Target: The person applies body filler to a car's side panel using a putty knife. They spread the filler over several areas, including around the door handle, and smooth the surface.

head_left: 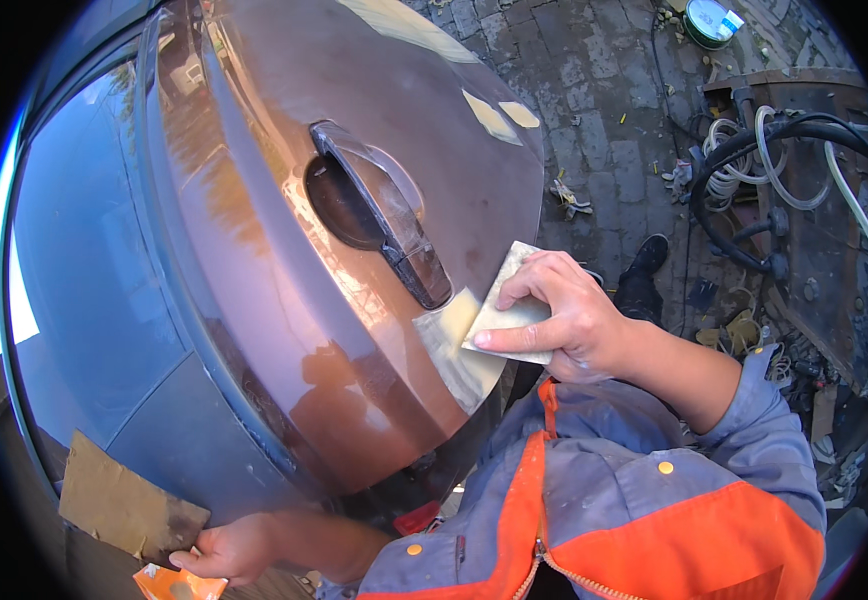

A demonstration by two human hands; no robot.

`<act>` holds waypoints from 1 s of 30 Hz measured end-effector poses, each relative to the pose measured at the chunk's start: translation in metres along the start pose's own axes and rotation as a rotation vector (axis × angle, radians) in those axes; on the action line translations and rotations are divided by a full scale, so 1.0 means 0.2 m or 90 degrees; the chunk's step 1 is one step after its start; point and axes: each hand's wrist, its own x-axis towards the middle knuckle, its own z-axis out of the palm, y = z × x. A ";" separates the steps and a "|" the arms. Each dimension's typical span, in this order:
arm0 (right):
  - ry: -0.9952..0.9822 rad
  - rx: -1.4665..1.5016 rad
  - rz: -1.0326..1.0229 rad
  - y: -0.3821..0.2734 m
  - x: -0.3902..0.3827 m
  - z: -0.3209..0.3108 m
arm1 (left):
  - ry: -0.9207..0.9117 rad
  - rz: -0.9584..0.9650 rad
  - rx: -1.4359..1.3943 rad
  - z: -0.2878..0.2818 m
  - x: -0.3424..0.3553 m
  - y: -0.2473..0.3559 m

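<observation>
My right hand is closed round a pale, flat sanding block, thumb and fingers spread over its face. The block's lower left edge lies over or just beside a cream filler patch at the edge of a brown car door. At lower left my left hand pinches the corner of a stiff brown sheet, which looks like sandpaper or card. An orange packet shows right under those fingers; whether they grip it too, I cannot tell. The door handle sits beyond the patch.
The car's side window is at left. More filler patches mark the bodywork farther off. On the brick paving lie scraps, a green-rimmed tin and a rusty metal panel with coiled hoses at right.
</observation>
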 end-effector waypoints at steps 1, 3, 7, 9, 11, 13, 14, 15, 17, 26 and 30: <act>-0.022 0.000 -0.010 0.04 0.03 0.00 | 0.002 -0.008 -0.018 0.00 0.00 0.00; -0.027 0.009 -0.046 0.10 0.07 0.01 | 0.009 -0.011 -0.038 0.00 0.01 0.00; -0.049 0.028 -0.084 0.17 0.13 0.02 | 0.035 -0.026 -0.102 -0.01 0.06 -0.04; -0.067 0.036 -0.084 0.18 0.14 0.02 | 0.042 -0.047 -0.119 -0.02 0.09 -0.07; -0.087 0.045 -0.074 0.18 0.15 0.01 | 0.039 -0.060 -0.093 -0.04 0.12 -0.09; -0.104 0.051 -0.062 0.18 0.16 0.01 | 0.046 -0.066 -0.086 -0.03 0.11 -0.09; -0.112 0.053 -0.055 0.17 0.16 0.00 | 0.049 -0.071 -0.083 -0.03 0.11 -0.08; -0.122 0.055 -0.047 0.17 0.15 0.00 | 0.050 -0.076 -0.064 -0.04 0.11 -0.08; -0.139 0.052 -0.034 0.16 0.13 -0.01 | 0.054 -0.091 -0.031 -0.03 0.10 -0.07; -0.079 0.064 0.004 0.07 -0.06 0.01 | 0.048 -0.077 -0.088 -0.01 0.09 -0.07; -0.054 0.061 0.014 0.03 -0.14 0.02 | 0.021 -0.051 -0.155 -0.02 0.12 -0.10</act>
